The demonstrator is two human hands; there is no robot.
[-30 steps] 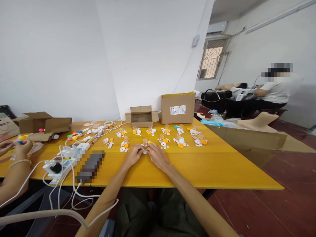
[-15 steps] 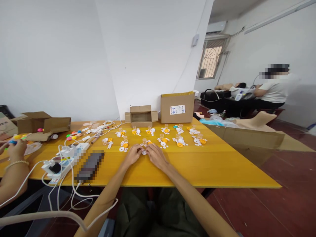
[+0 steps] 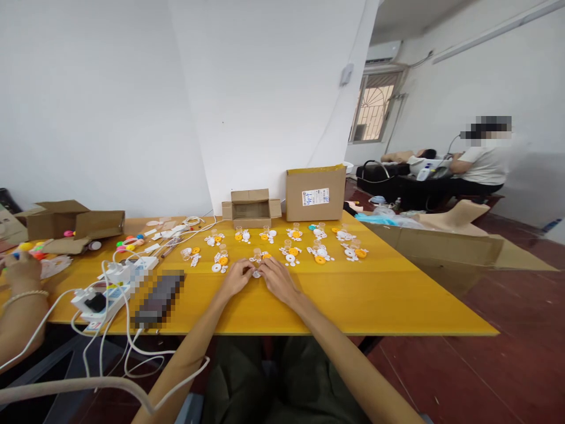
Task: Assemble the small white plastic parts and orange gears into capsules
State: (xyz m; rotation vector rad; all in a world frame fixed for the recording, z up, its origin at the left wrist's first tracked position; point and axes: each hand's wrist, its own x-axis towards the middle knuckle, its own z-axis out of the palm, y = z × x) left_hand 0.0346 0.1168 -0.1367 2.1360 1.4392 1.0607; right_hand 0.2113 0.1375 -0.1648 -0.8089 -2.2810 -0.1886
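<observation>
My left hand [image 3: 238,277] and my right hand [image 3: 277,280] meet over the table, fingertips pinched around a small whitish plastic piece [image 3: 256,274]. Its exact kind is too small to tell, and fingers cover part of it. Just beyond them stands a small clear cup [image 3: 258,253], with an orange wheel [image 3: 266,256] partly behind my right fingers. Close on the right lies a set with a white disc [image 3: 290,258] and another orange wheel [image 3: 293,251]. To the left sits a similar group with a white wheel [image 3: 216,268].
Similar small sets run in two rows across the yellow table [image 3: 353,300]. Behind them stand an open carton [image 3: 251,222] and a taller box [image 3: 315,206]. A phone [image 3: 159,299], a power strip [image 3: 112,297] and loose cables lie left, near another person's hand [image 3: 24,274].
My hands keep almost the same pose around the small piece. The view has shifted slightly. At the far left, the other person's hand has moved a little to the left.
</observation>
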